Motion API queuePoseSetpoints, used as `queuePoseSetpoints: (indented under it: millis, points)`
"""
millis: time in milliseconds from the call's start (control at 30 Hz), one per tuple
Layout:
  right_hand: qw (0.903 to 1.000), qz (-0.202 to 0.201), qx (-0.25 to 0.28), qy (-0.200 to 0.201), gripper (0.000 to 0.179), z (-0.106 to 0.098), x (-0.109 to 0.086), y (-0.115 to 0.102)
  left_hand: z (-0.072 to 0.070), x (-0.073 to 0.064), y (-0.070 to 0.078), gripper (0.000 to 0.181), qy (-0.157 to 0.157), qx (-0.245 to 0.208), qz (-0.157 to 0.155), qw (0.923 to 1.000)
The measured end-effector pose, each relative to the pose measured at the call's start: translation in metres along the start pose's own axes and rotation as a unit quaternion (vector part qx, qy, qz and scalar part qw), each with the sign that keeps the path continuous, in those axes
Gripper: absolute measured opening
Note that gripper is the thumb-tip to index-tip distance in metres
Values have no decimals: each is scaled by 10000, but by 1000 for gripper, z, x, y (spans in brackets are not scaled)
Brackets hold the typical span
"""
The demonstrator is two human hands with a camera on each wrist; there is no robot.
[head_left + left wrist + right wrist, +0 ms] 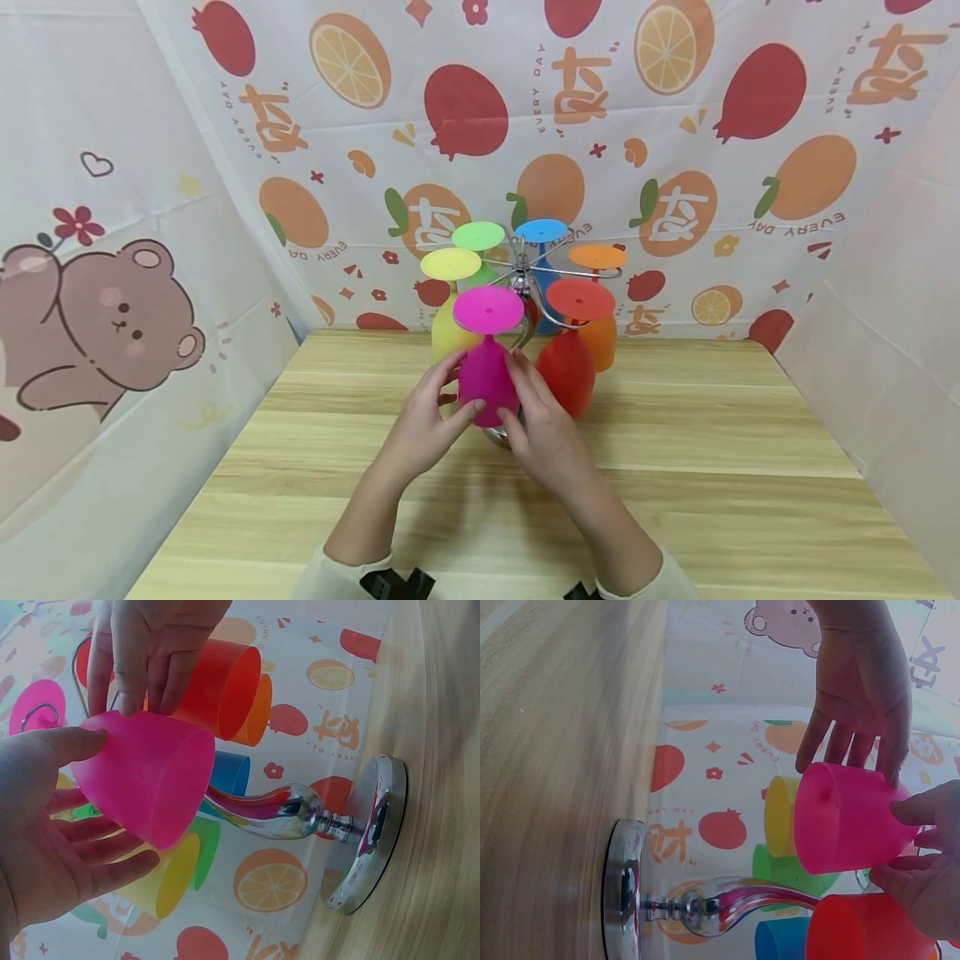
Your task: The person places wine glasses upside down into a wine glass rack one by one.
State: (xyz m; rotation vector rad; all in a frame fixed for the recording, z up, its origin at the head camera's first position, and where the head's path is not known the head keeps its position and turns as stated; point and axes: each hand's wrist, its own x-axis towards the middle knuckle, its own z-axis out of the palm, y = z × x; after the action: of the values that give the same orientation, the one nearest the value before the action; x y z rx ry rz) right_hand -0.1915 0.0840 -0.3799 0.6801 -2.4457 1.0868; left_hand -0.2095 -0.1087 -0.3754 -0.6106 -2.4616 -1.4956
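An upside-down magenta plastic goblet [486, 379] hangs by its foot from a chrome stemware rack [277, 817] at the middle of the table. With thumb and fingers, my left hand [426, 427] holds the left side of its bowl. On the opposite side, my right hand [546, 429] grips the bowl, thumb toward the front. In the left wrist view, the goblet's open rim faces the rack's round base [371, 832]. Close beside my right hand hangs a red goblet [567, 371]; a yellow goblet [450, 329] hangs behind my left fingers.
Green [480, 236], blue [542, 231] and orange [598, 333] goblets hang around the rack's far side. Wood-grain tabletop [712, 450] extends to both sides. A fruit-printed cloth [465, 108] stands behind, and a bear-printed cloth [112, 333] at the left.
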Motion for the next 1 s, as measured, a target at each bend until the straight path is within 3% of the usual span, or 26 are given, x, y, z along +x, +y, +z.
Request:
queuePoseSetpoints:
  millis: [500,767,867,1000]
  points:
    - [9999,-29,-12,110,83,-1,-1,-2,-3,0,0,74,-18,99,25,9999]
    - [9994,-96,-14,340,81,-12,-4,-5,-8,-1,0,73,50,139,17,9999]
    - [9985,-315,-15,437,79,-19,-8,-3,-11,-1,1,70,153,227,21,9996]
    - [9929,-1026,-94,597,72,-30,-15,4,-20,0,1,64,344,321,163,9988]
